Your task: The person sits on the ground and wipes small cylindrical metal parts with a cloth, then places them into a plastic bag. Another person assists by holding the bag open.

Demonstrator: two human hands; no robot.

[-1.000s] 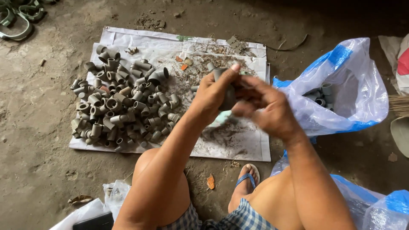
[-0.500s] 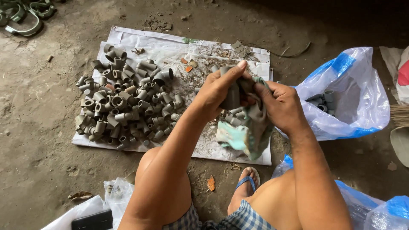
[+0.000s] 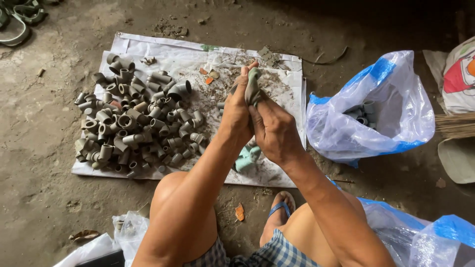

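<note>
Pipe fitting (image 3: 232, 90), grey, sits up at 12 o'clock from centre, pinched in my left hand (image 3: 236, 112); only a sliver of it shows at the left edge of the grip, so I cannot tell its exact shape. Left fingers closed round it, fingertips pointing up. My right hand (image 3: 273, 129) presses against the left from 3 o'clock, fingers clamped on a dirty greenish rag (image 3: 253, 86) wrapped over the fitting's top; the rag's tail (image 3: 246, 158) hangs below both hands at 6 o'clock. Hands touching each other.

All of this is above a white sheet (image 3: 138, 43) spread on the dirt floor (image 3: 34, 148). A heap of grey fittings (image 3: 133, 121) covers the sheet's 9 o'clock half, well apart from the hands. Grit and orange chips (image 3: 208, 79) lie just beside the hands at 11 o'clock.

At 3 o'clock, an open clear-and-blue plastic bag (image 3: 391, 118) holds a few more grey fittings (image 3: 363, 111). Another blue bag (image 3: 445, 232) at 5 o'clock. My bare knees and a blue flip-flop (image 3: 281, 206) at 6 o'clock. Green straps (image 3: 17, 22) at far 10 o'clock corner.
</note>
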